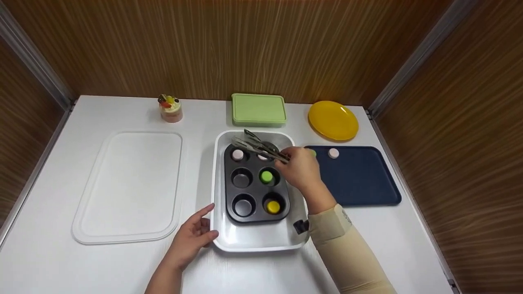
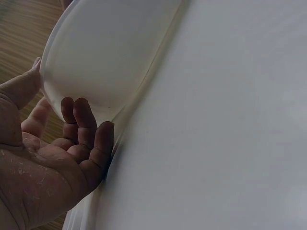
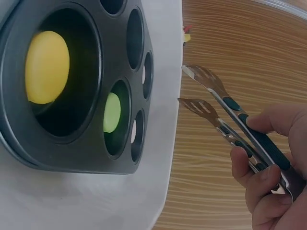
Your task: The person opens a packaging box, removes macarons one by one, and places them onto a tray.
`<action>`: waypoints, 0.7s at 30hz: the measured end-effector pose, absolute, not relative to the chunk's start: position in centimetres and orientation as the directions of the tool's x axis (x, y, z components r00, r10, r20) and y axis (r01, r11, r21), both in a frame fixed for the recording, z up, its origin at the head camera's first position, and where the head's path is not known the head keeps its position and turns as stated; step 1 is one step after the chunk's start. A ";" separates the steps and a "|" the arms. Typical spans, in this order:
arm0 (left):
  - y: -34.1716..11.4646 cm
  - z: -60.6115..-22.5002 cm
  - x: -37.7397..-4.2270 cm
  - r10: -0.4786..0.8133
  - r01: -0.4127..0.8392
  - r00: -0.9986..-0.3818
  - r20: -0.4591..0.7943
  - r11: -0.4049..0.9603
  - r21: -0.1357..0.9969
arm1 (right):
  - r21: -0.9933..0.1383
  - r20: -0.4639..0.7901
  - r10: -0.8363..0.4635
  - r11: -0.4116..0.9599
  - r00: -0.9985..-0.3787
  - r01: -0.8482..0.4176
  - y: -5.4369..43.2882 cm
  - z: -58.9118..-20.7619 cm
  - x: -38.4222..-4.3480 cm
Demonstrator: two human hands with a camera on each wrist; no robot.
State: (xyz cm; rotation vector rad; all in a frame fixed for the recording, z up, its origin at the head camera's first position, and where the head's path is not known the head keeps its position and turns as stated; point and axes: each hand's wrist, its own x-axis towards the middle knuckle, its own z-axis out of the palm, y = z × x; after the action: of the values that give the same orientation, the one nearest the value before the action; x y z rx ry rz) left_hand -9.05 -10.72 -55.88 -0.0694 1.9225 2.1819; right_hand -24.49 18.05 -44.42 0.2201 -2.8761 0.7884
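My right hand (image 1: 301,167) grips metal tongs (image 3: 259,143) with dark green handle inlays. Their slotted tips stand apart, with nothing between them, over the far end of a black muffin tin (image 1: 255,192). That tin lies in a white basin (image 1: 261,241). In its cups are a yellow piece (image 1: 273,207), a green piece (image 1: 267,176) and two pale pink pieces, one of them at the far left (image 1: 237,154). Other cups are bare. At the basin's left side, my left hand (image 1: 188,241) touches the rim with thumb and index finger, its other fingers loosely bent against the outer wall.
Right of the basin, a dark blue tray (image 1: 359,175) bears a pink piece (image 1: 333,153) and a green piece (image 1: 313,152). Behind stand a yellow plate (image 1: 333,120), a light green box (image 1: 258,109) and a dessert cup (image 1: 170,110). A translucent lid (image 1: 130,185) lies left.
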 end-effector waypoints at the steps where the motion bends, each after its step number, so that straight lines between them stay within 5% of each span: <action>1: -10.7 -55.8 -9.0 0.143 -0.205 -0.972 -0.188 -0.116 0.972 | -0.496 0.167 -0.099 0.851 -0.981 -0.171 18.0 -44.5 -24.5; 8: -10.9 -55.8 -9.0 0.152 -0.207 -0.971 -0.185 -0.140 0.968 | -0.484 0.066 -0.089 0.868 -0.994 -0.110 17.5 -45.1 -24.8; 21: -10.9 -55.9 -9.1 0.147 -0.203 -0.972 -0.182 -0.144 0.968 | -0.423 0.069 -0.131 0.894 -0.989 -0.148 17.0 -45.4 -24.9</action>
State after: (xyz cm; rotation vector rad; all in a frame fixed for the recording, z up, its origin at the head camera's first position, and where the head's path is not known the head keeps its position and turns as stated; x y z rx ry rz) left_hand -9.06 -10.92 -55.94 -0.0641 1.8857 2.2150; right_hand -24.88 16.99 -45.45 0.2220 -3.0200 0.6783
